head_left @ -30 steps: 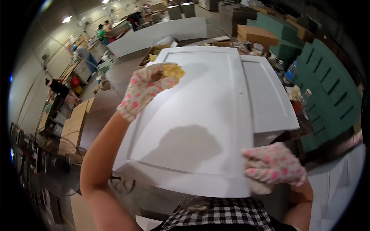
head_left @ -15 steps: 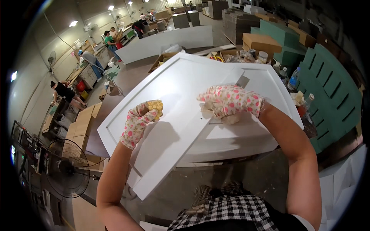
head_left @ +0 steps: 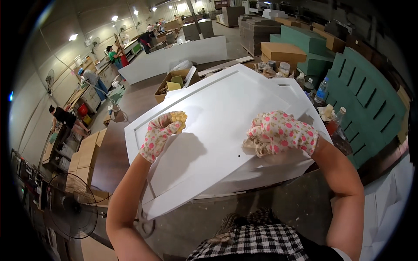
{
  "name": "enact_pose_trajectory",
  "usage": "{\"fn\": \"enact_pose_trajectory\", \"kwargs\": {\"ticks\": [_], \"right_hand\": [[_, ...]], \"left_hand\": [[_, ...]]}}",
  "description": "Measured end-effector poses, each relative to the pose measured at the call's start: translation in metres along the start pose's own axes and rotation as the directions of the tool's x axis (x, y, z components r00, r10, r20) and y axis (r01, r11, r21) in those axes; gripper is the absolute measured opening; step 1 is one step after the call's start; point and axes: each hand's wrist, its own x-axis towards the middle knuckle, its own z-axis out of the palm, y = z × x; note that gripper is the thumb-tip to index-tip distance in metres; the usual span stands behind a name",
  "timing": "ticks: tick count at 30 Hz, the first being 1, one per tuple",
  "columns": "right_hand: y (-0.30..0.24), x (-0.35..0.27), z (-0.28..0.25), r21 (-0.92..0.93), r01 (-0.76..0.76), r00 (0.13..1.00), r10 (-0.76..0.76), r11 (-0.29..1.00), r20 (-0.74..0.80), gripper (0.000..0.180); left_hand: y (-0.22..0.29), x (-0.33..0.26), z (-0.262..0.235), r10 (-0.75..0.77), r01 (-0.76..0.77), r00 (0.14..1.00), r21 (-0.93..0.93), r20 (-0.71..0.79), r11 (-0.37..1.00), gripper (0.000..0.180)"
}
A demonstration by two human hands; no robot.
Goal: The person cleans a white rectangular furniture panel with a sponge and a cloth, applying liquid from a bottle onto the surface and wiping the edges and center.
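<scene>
A white framed panel [head_left: 217, 117] lies before me on top of another white panel, its near corner jutting toward my body. My left hand [head_left: 157, 135], in a flower-print glove, pinches a yellow, bumpy block [head_left: 179, 122] that looks like a sponge. It is over the left part of the panel. My right hand [head_left: 285, 131], gloved alike, is closed round a crumpled beige rag [head_left: 261, 147] near the panel's right edge. Whether the rag touches the panel, I cannot tell. A small dark hole shows in the panel's near rim.
Behind the panel stand an open cardboard box [head_left: 161, 87] and a long white board [head_left: 174, 58]. Bottles [head_left: 321, 90] line the right side beside slotted green boards [head_left: 370, 104]. A black fan [head_left: 72, 206] stands at the lower left. Several people work along the left wall.
The top panel has turned and now shows more of its face. My right hand has moved right and a little nearer with the rag. My left hand keeps the yellow block.
</scene>
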Motion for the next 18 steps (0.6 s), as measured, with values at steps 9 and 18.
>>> {"fn": "enact_pose_trajectory", "kwargs": {"ticks": [9,18], "right_hand": [[-0.032,-0.047,-0.004,-0.022,-0.027,0.999,0.026,0.999,-0.041,0.047],[-0.034,-0.049,0.008,-0.126,-0.112,0.986,0.094,0.986,-0.141,0.059]], "left_hand": [[-0.009,0.04,0.017,-0.026,0.038,0.985,-0.061,0.172,0.997,0.034],[0.024,0.01,-0.002,0.055,-0.061,0.993,0.062,0.105,0.996,0.035]]}}
